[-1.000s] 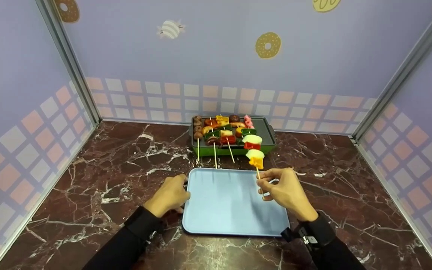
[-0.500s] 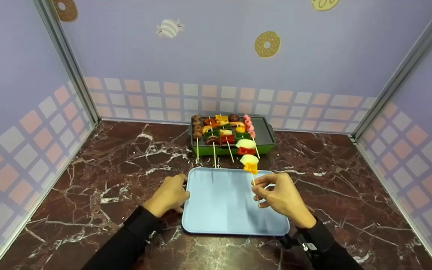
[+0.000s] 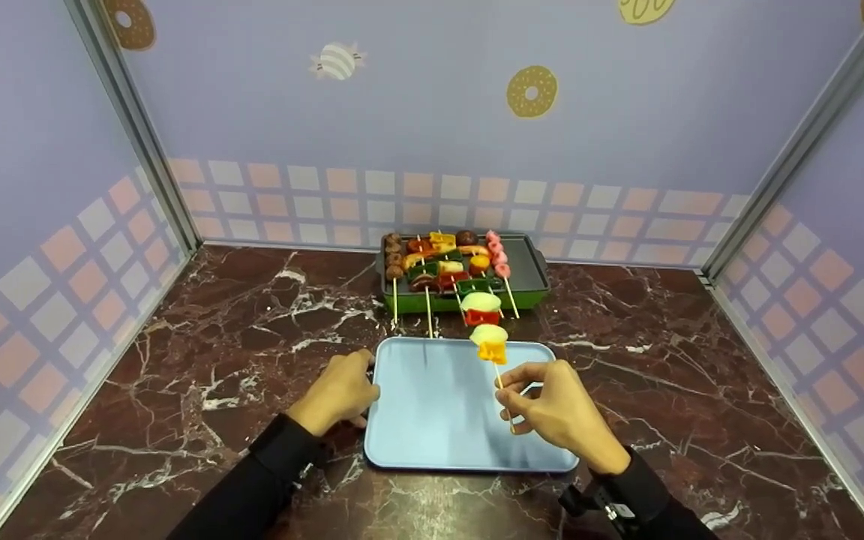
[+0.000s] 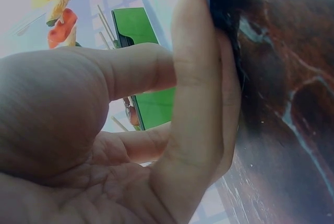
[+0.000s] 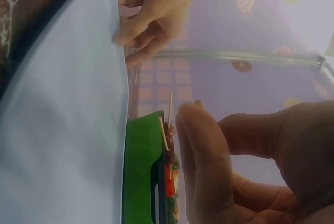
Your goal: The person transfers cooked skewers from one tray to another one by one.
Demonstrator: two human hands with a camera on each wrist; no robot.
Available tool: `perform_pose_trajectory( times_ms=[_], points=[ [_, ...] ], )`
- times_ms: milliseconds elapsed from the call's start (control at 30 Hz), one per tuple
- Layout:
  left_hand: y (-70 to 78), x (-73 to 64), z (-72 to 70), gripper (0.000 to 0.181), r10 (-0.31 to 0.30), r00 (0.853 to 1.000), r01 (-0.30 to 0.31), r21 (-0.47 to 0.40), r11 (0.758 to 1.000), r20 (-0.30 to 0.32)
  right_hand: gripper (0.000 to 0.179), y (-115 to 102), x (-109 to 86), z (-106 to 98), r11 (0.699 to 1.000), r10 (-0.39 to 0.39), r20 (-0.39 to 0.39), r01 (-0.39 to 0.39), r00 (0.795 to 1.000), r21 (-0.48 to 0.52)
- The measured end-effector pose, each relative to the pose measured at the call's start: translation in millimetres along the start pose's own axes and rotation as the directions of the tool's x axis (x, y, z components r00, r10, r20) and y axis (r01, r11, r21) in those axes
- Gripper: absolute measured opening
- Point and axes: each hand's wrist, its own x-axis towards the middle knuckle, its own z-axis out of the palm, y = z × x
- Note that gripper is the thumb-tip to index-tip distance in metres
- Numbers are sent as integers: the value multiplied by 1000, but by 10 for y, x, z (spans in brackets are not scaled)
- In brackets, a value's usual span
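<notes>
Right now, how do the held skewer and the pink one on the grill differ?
The right hand pinches the held skewer; the pink skewer lies on the grill. The held skewer mixes pale, red and yellow chunks; the pink skewer carries only pink pieces. Both have thin sticks.

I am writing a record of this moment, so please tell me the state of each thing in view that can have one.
Left hand: grips the tray's left edge.
Right hand: pinches the held skewer by its stick.
Held skewer: raised, food end pointing away from the person.
Tray: face up.
Green grill: upright, loaded; whether it is on, I cannot tell.
Other skewers: lying on the grill, several sticks past its front edge.
</notes>
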Motion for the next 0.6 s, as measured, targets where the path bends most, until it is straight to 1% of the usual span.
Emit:
perform_pose_trajectory(
  times_ms=[333, 500, 600],
  points=[
    [12, 14, -3, 57, 1, 1000, -1, -5, 1000, 8, 8, 25, -64, 81, 1000, 14, 41, -14, 999, -12],
    [14, 5, -12, 58, 13, 1000, -13, -2, 1000, 10, 7, 42, -98, 120, 999, 18, 71, -16, 997, -33],
    [3, -12, -21, 58, 6, 1000, -6, 4, 1000, 11, 8, 45, -120, 155, 999, 18, 94, -14, 995, -39]
  ],
)
